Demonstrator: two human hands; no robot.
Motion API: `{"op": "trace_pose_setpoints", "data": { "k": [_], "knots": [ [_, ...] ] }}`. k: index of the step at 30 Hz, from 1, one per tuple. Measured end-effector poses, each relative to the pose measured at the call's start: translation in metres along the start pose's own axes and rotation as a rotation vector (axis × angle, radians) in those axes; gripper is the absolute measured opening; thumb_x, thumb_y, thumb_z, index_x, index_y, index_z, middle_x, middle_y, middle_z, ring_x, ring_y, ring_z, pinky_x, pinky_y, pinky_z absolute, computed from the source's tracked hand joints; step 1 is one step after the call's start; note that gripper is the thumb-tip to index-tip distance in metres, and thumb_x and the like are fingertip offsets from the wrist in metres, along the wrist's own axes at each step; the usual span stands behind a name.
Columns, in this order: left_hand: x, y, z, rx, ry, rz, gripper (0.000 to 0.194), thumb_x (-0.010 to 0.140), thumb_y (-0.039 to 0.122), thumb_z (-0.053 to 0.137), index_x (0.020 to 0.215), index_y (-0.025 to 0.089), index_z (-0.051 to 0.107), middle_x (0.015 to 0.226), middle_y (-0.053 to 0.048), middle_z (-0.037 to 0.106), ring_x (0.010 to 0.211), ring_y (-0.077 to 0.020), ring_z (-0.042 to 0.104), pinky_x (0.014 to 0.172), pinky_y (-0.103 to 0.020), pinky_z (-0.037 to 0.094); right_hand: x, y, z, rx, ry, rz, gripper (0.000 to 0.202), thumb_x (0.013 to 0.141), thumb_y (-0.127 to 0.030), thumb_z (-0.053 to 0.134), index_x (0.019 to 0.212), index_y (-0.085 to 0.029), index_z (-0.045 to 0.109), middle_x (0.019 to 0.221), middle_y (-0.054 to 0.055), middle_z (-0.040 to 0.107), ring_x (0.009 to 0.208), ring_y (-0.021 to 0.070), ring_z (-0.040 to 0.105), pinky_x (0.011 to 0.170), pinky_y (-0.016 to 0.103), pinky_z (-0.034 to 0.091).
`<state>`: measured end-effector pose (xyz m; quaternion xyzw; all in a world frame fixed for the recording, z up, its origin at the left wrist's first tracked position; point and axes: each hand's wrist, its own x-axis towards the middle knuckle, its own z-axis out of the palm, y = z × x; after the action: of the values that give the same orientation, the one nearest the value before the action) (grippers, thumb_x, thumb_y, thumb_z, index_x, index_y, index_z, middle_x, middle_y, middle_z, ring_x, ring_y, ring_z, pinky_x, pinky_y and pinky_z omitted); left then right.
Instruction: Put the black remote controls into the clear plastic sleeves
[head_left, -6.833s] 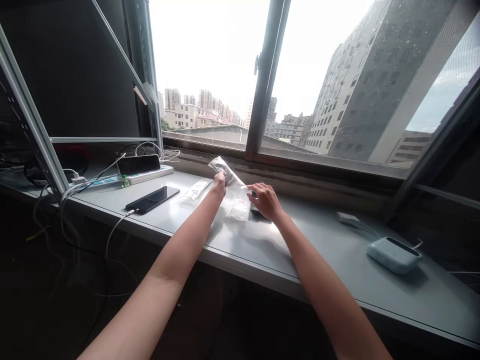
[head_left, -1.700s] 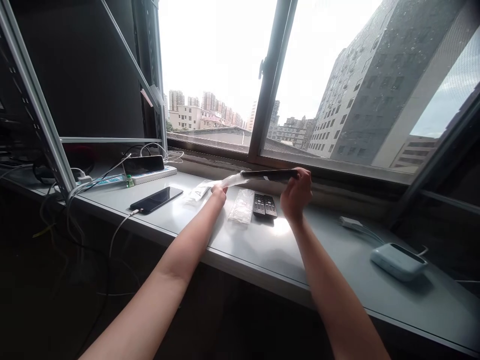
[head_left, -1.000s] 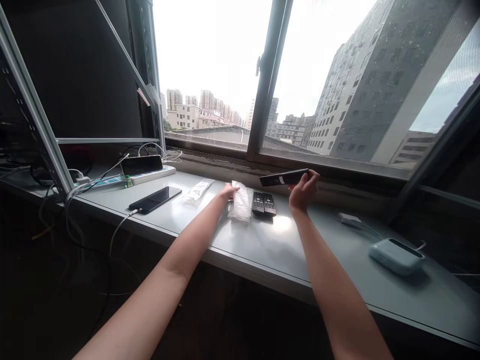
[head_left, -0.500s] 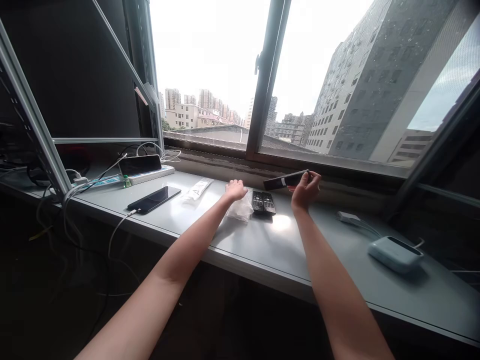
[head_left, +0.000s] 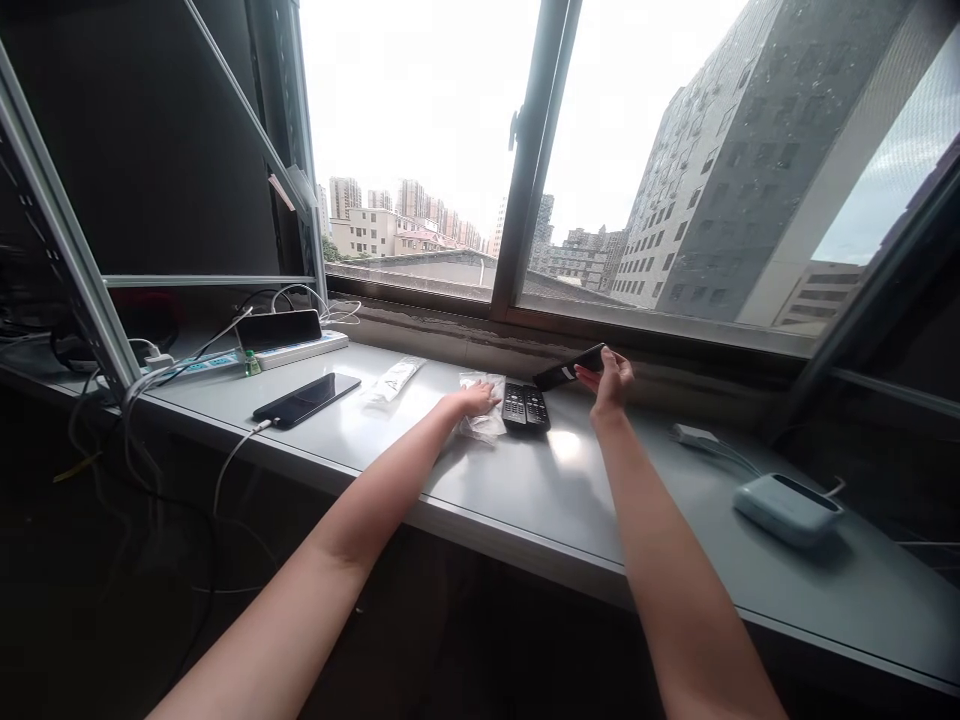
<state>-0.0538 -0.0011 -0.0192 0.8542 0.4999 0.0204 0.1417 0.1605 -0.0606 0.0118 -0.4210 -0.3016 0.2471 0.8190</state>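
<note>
My right hand (head_left: pixel 612 384) grips one end of a slim black remote control (head_left: pixel 564 370), raised and tilted near the window ledge, its keys not in sight. Below its far end, two black remote controls (head_left: pixel 526 408) lie side by side on the table, keypads up. My left hand (head_left: pixel 475 399) rests on a crumpled clear plastic bag (head_left: pixel 484 427) just left of them, fingers stretched out over it. Further left lies a white item in clear wrapping (head_left: pixel 394 380).
A black tablet (head_left: pixel 307 399) with a white cable lies on the grey table (head_left: pixel 517 500). Behind it, a phone (head_left: pixel 280 327) leans by a power strip (head_left: pixel 300 350). At right sit a pale blue rounded device (head_left: pixel 787 508) and a white adapter (head_left: pixel 694 435). A metal frame (head_left: pixel 67 210) stands at left.
My left hand has come down and slightly nearer onto the plastic bag, fingers now spread. The remote control in my right hand has tilted more, its held end shifted slightly left.
</note>
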Motion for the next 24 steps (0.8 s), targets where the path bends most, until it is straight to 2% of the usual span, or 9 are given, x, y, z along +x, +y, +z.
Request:
{"op": "trace_pose_setpoints", "data": {
  "k": [3, 5, 7, 10, 12, 16, 20, 22, 24],
  "knots": [
    [-0.004, 0.001, -0.006, 0.060, 0.174, -0.082, 0.055, 0.104, 0.036, 0.025, 0.155, 0.014, 0.029, 0.164, -0.014, 0.028, 0.151, -0.0246, 0.025, 0.120, -0.043, 0.023, 0.003, 0.005, -0.004, -0.197, 0.053, 0.005, 0.021, 0.095, -0.041, 0.053, 0.092, -0.021, 0.056, 0.072, -0.004, 0.061, 0.053, 0.0116, 0.065, 0.060, 0.023, 0.058],
    [-0.008, -0.002, -0.011, 0.127, 0.332, -0.212, 0.050, 0.103, 0.031, 0.031, 0.147, 0.010, 0.041, 0.155, -0.020, 0.041, 0.144, -0.0278, 0.037, 0.114, -0.041, 0.032, 0.004, 0.007, -0.007, -0.405, 0.097, 0.029, 0.029, 0.096, -0.044, 0.046, 0.094, -0.020, 0.063, 0.071, 0.000, 0.065, 0.059, 0.0165, 0.069, 0.064, 0.027, 0.058],
    [-0.011, -0.006, -0.016, 0.192, 0.407, -0.345, 0.046, 0.101, 0.031, 0.038, 0.137, 0.008, 0.053, 0.145, -0.024, 0.051, 0.137, -0.0313, 0.045, 0.109, -0.042, 0.035, 0.004, 0.007, -0.009, -0.595, 0.122, 0.063, 0.035, 0.097, -0.042, 0.043, 0.097, -0.019, 0.068, 0.076, 0.005, 0.071, 0.066, 0.0215, 0.072, 0.069, 0.030, 0.058],
    [-0.012, -0.012, -0.022, 0.194, 0.313, -0.422, 0.044, 0.101, 0.041, 0.041, 0.124, 0.012, 0.065, 0.128, -0.023, 0.065, 0.124, -0.0323, 0.058, 0.105, -0.043, 0.037, 0.002, 0.005, -0.011, -0.767, 0.075, 0.067, 0.036, 0.095, -0.036, 0.042, 0.099, -0.017, 0.073, 0.087, 0.010, 0.076, 0.066, 0.0231, 0.073, 0.071, 0.032, 0.057],
    [-0.012, -0.014, -0.024, 0.139, 0.247, -0.423, 0.045, 0.099, 0.047, 0.044, 0.119, 0.014, 0.068, 0.121, -0.021, 0.069, 0.116, -0.0309, 0.064, 0.100, -0.040, 0.041, 0.000, 0.006, -0.012, -0.849, -0.013, 0.030, 0.035, 0.095, -0.034, 0.044, 0.096, -0.017, 0.075, 0.090, 0.010, 0.077, 0.063, 0.0210, 0.072, 0.071, 0.031, 0.057],
    [-0.011, -0.012, -0.024, 0.050, 0.241, -0.395, 0.032, 0.093, 0.039, 0.061, 0.115, 0.018, 0.070, 0.116, -0.017, 0.072, 0.113, -0.0269, 0.067, 0.092, -0.032, 0.045, 0.000, 0.015, -0.016, -1.022, -0.252, -0.021, 0.024, 0.087, -0.031, 0.063, 0.107, -0.020, 0.071, 0.107, 0.007, 0.076, 0.080, 0.0194, 0.073, 0.073, 0.027, 0.057],
    [-0.012, -0.010, -0.022, 0.042, 0.265, -0.396, 0.025, 0.091, 0.033, 0.064, 0.110, 0.018, 0.071, 0.114, -0.014, 0.074, 0.110, -0.0252, 0.068, 0.092, -0.031, 0.044, 0.001, 0.021, -0.020, -1.225, -0.404, 0.041, 0.058, 0.077, -0.021, 0.074, 0.132, -0.023, 0.057, 0.131, 0.009, 0.066, 0.102, 0.0208, 0.070, 0.076, 0.025, 0.057],
    [-0.011, -0.010, -0.022, 0.038, 0.295, -0.407, 0.032, 0.095, 0.042, 0.058, 0.109, 0.017, 0.072, 0.112, -0.015, 0.074, 0.108, -0.0264, 0.068, 0.094, -0.034, 0.043, 0.001, 0.018, -0.019, -1.313, -0.441, 0.088, 0.069, 0.079, -0.023, 0.073, 0.143, -0.022, 0.048, 0.137, 0.012, 0.062, 0.101, 0.0211, 0.070, 0.079, 0.026, 0.056],
    [-0.011, -0.009, -0.022, 0.031, 0.321, -0.415, 0.046, 0.097, 0.054, 0.049, 0.108, 0.015, 0.072, 0.111, -0.017, 0.073, 0.107, -0.0281, 0.068, 0.095, -0.037, 0.043, 0.000, 0.012, -0.018, -1.385, -0.511, 0.158, 0.069, 0.083, -0.026, 0.069, 0.147, -0.021, 0.044, 0.136, 0.013, 0.062, 0.098, 0.0212, 0.071, 0.081, 0.028, 0.056]
  ]
}}
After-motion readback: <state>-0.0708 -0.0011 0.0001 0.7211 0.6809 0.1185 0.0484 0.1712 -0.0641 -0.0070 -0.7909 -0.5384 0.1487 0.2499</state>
